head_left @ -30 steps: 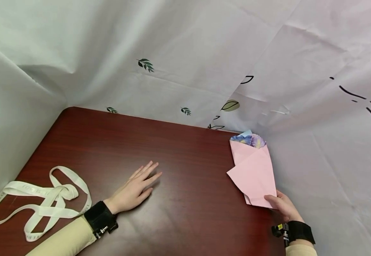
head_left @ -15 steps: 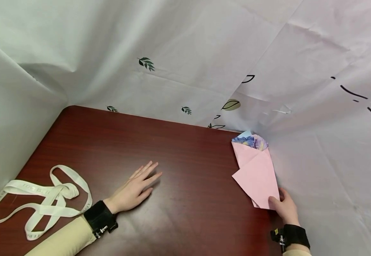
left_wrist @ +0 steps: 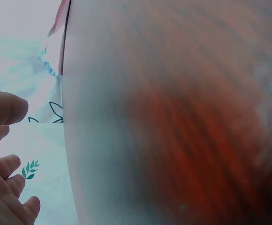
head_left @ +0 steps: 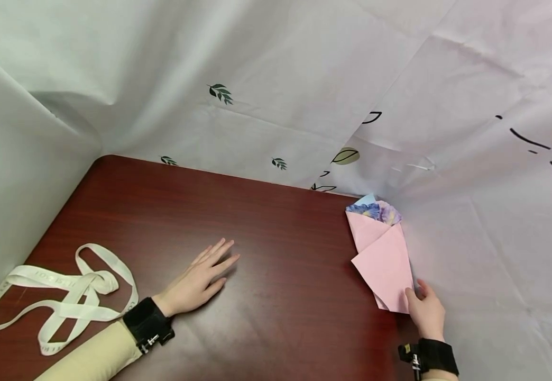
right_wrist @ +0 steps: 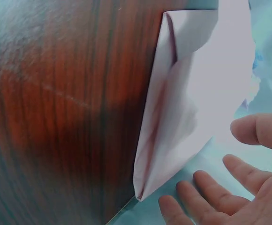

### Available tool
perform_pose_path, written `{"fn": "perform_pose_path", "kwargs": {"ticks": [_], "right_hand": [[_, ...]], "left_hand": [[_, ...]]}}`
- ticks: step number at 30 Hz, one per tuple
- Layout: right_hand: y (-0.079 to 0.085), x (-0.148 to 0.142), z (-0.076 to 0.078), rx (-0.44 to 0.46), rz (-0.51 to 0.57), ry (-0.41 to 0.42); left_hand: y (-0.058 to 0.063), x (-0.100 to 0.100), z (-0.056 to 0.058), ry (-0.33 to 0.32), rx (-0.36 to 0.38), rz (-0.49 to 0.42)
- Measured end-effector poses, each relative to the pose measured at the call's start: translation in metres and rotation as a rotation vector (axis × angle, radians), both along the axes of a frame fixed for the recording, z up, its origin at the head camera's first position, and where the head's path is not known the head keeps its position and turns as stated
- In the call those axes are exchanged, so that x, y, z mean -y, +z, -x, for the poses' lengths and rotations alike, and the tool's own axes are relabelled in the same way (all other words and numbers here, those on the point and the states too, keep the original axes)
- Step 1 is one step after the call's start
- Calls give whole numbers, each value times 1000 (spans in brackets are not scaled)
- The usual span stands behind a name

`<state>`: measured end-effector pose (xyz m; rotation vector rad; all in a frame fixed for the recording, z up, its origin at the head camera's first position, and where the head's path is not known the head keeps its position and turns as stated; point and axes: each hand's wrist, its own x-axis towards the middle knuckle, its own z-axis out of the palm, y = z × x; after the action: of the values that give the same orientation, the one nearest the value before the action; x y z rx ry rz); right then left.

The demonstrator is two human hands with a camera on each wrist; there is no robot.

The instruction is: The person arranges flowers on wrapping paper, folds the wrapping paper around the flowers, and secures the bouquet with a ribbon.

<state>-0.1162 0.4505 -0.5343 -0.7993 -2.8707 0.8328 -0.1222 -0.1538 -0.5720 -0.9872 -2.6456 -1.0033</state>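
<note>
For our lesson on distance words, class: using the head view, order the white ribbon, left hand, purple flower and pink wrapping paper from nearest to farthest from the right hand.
1. Pink wrapping paper: right beside the right hand.
2. Purple flower: at the paper's far end.
3. Left hand: leftward, across the table.
4. White ribbon: far left.

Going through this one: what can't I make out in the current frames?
- Any stems of the flowers: head view, hidden by the pink wrapping paper.
- The lettering on the white ribbon: head view, too small to read.
- The palm of the left hand: turned from the head view; partly cut off by the left wrist view's left edge.
- Details of the tabletop: left wrist view, blurred.
</note>
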Motion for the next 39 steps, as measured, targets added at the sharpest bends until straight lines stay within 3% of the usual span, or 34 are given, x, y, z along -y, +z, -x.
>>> {"fn": "perform_pose_path", "kwargs": {"ticks": [11,18,21,24,28,32,36,39], "right_hand": [[4,20,10,-65,30,9],[0,43,20,-146,54,33],[-1,56,25,-219,39,64],[-2,71,29,-293,17,103],[0,87,34,-373,17,134],[4,100,37,-413,49,169],[9,110,40,-438,65,201],[8,118,44,-463,72,228]], "left_hand": [[4,14,4,37,-11,18],[13,37,6,92,22,60],[20,60,6,125,16,88],[29,97,4,201,-26,90],[40,154,-8,386,-43,81],[46,201,-28,552,57,121],[46,229,-49,594,172,180],[39,240,-59,588,190,233]]}}
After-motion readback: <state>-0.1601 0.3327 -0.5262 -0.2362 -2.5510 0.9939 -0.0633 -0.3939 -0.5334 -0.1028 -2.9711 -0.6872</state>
